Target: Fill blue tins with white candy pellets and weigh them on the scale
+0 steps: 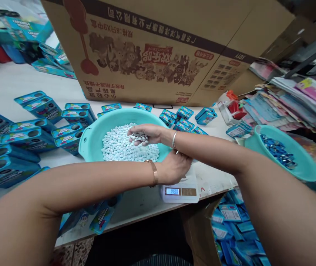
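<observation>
A turquoise basin [88, 146] holds a heap of small pale-blue candies [119, 147]. Inside it, my right hand [147, 133] is cupped palm up, with several candies lying in the palm and fingers. My left hand [174, 168] reaches across beneath my right forearm, above a white digital scale [180, 197] with a lit display. Its fingers are curled and mostly turned away, so what they hold is hidden. Blue candy boxes [71, 138] with round dark windows stand left of the basin.
A large printed carton [158, 55] stands behind the basin. More small blue boxes [184, 120] sit before it. At right, another turquoise basin [258, 142] contains blue wrapped pieces. Below the table edge, an open carton [199, 229] holds blue packs. Stacked packaging [291, 103] lies far right.
</observation>
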Tool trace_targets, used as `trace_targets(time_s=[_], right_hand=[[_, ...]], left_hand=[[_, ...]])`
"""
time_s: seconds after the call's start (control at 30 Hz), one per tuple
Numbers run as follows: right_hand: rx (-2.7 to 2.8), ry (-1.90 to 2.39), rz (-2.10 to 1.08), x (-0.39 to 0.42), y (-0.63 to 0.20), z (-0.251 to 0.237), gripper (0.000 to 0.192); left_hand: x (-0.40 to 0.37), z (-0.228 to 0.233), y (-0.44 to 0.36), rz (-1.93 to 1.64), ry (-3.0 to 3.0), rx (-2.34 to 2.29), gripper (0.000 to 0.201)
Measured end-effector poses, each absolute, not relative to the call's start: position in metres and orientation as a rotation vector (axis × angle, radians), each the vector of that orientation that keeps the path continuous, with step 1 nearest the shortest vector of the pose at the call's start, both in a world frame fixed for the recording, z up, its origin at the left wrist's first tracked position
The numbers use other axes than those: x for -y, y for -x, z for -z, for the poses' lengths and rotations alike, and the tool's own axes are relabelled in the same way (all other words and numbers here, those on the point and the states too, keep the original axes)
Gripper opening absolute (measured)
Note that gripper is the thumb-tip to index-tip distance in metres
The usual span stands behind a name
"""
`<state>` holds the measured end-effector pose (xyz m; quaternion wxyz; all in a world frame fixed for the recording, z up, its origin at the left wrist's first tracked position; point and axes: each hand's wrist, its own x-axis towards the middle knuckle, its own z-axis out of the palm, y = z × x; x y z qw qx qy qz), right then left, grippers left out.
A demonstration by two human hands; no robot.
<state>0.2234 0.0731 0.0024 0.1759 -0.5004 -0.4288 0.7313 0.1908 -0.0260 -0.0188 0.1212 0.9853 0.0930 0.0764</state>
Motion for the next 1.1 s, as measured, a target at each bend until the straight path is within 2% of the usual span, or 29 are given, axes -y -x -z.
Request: trace_targets(time_s=[0.13,0.27,0.37,0.47,0.6,0.7,0.8,1.1], right_hand=[[0.756,1.359,-1.927,-0.063,-0.212,-0.012,0.028],[0.582,1.136,-1.836,-0.05,-0.22,-0.039,0.033],[0.547,0.875,-1.69,-0.02,-0.257,-0.069,0.035],[0.471,0.752,-1.386,0.023,-0.307,-0.083,0.034],[0.229,0.764,-1.157,0.067,-0.36,-0.066,0.03],[0.08,0.809,-1.061,0.078,-0.374,-0.043,0.032],[0.054,0.83,-0.958,0.079,-0.371,-0.026,0.032],[0.146,0.927,-0.644,0.076,-0.35,-0.01,0.039]], left_hand=[[0.025,0.028,-0.187,-0.236,-2.881,-0.194,0.063],[0.024,0.027,-0.186,-0.283,-2.918,-0.164,0.056],[0.023,0.021,-0.19,-0.252,-2.958,-0.305,0.065],[0.019,0.014,-0.196,-0.305,-2.948,-0.472,0.081],[0.011,0.005,-0.208,-0.419,-2.858,-0.5,0.074],[0.008,0.001,-0.218,-0.369,-2.794,-0.537,0.074],[0.008,0.001,-0.226,-0.287,-2.761,-0.554,0.077],[0.01,0.013,-0.233,-0.243,-2.758,-0.56,0.057]])
